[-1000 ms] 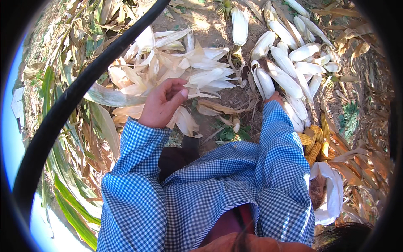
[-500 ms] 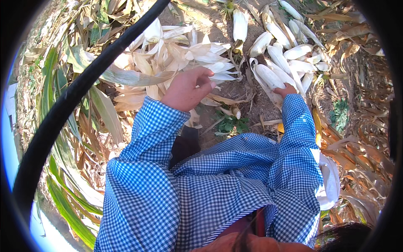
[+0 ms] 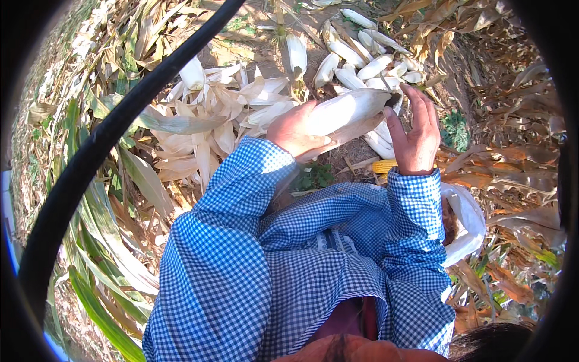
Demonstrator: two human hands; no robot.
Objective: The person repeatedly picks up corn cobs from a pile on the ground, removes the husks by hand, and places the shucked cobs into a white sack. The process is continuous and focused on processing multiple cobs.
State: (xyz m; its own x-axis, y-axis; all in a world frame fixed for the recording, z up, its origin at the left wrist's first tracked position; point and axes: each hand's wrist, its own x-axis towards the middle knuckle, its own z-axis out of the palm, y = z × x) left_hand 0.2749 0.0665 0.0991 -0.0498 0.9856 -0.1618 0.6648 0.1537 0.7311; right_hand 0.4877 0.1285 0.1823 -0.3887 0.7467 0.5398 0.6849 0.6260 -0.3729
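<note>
A corn ear (image 3: 350, 111) in its pale dry husk is held up in front of me, tilted with its dark silk tip toward the right. My left hand (image 3: 294, 131) is closed around its base end. At the tip, my right hand (image 3: 417, 136) has its thumb and fingers apart around the silk; whether they touch it I cannot tell. Behind the held ear lies a heap of husked-over ears (image 3: 375, 65) on the soil. A bare yellow cob (image 3: 383, 166) shows beside my right wrist, partly hidden by the sleeve.
Loose pale husks (image 3: 208, 114) are piled at the left. One more ear (image 3: 297, 55) lies apart near the far middle. A white sack (image 3: 469, 220) is by my right elbow. Dry stalks and leaves (image 3: 515, 181) line both sides. A black cable (image 3: 120, 111) crosses the view's left.
My right hand has lifted an ear from the heap and brought it nearer. The left hand has taken hold of its base, and the right fingers have spread at the tip.
</note>
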